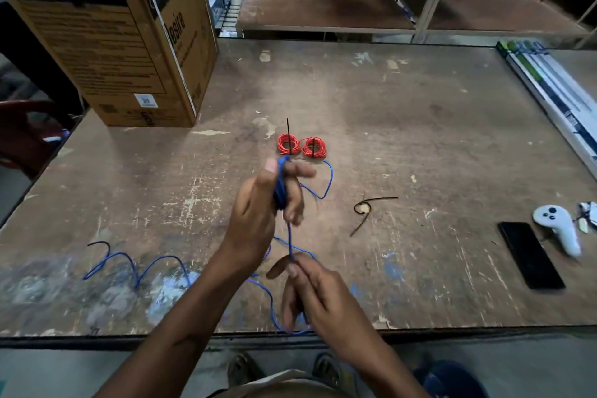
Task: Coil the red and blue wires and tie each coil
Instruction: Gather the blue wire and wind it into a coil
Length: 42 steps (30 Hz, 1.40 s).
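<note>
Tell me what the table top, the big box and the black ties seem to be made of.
The table top looks like bare wood board, matt and worn: scratches and paint spots show. The big box looks like brown cardboard with dull printed sides. The black ties are thin, bent and slightly glossy, probably plastic, though too small to be sure.

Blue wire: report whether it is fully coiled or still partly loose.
Partly loose. The blue wire has some turns wound around the left hand, the right hand pinches the strand, and the rest trails in loops across the table.

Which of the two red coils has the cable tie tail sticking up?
The left red coil; its black tie tail rises well past the rim, unlike the right red coil.
</note>
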{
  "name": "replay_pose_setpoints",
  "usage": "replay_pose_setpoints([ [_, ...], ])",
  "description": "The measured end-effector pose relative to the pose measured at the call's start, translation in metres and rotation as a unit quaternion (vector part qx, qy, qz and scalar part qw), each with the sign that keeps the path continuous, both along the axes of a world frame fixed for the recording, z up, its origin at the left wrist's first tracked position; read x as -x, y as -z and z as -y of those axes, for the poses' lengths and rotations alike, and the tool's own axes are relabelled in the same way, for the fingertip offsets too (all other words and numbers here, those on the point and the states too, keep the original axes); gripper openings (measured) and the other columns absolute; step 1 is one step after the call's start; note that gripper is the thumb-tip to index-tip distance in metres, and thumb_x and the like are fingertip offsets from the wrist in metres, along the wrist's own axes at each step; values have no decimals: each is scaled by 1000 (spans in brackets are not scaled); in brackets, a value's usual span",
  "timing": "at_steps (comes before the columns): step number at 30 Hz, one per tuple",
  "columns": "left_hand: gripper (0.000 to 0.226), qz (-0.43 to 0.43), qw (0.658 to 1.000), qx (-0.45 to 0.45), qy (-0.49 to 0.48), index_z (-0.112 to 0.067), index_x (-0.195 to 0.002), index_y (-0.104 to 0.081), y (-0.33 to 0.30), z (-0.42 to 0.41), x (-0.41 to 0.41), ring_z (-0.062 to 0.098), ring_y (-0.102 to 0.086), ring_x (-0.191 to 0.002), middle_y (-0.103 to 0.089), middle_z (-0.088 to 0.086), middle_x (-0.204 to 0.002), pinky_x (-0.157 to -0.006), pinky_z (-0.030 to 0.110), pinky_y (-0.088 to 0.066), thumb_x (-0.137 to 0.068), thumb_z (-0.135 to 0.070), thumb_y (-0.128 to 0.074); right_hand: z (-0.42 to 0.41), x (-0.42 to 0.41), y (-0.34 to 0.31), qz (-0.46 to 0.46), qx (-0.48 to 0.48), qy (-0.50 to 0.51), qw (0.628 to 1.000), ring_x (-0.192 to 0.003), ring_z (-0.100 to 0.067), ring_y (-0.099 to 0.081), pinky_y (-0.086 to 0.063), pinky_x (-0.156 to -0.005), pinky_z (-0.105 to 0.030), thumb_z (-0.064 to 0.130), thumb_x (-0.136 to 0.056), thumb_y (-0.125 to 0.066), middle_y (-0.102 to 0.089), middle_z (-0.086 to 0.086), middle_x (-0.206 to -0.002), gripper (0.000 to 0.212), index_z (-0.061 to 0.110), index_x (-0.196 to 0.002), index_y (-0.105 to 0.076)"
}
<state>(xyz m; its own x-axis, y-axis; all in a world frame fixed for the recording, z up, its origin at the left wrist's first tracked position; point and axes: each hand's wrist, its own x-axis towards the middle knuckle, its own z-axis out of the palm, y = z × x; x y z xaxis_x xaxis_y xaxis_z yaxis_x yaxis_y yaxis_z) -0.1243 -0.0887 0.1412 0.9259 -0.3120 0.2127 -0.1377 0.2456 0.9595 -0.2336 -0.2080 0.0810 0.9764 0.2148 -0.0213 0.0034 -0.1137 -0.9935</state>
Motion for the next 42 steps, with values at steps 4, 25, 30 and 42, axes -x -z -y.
replay_pose_setpoints([
  [4,45,105,971,-177,-118,-19,-108,-67,17,2,-20,20,-69,-79,-72,-2,-81,-83,39,-53,-117,-31,-24,2,15,-17,-56,-59,-70,994,-49,-28,-61,-46,-53,-38,28,-117,-38,-77,-18,-88,23,18,-124,-57],
  [25,60,-79,995,10,65,-18,-75,-71,22,1,17,16,-31,-37,-35,-4,-38,-49,28,-36,-109,-44,-29,15,-45,11,-35,-84,143,985,-41,-9,-41,-42,-42,-25,32,-106,-60,-53,5,-61,18,29,-94,-72],
  [30,61,-95,988,91,-79,-15,-90,-78,27,21,9,13,-36,-41,-36,-4,-45,-53,37,-31,-109,-45,-29,11,-33,-5,-86,-91,36,991,-48,-28,-64,-63,-66,-64,26,-114,-46,-55,-7,-63,17,17,-111,-61],
  [42,64,232,826,-501,-110,-28,-108,-71,70,-10,-18,27,-71,-77,-74,-2,-85,-67,48,-55,-111,-60,-16,40,-7,-42,-133,94,40,986,-43,-6,-46,-39,-42,-20,37,-97,-76,-64,8,-85,11,30,-105,-79],
])
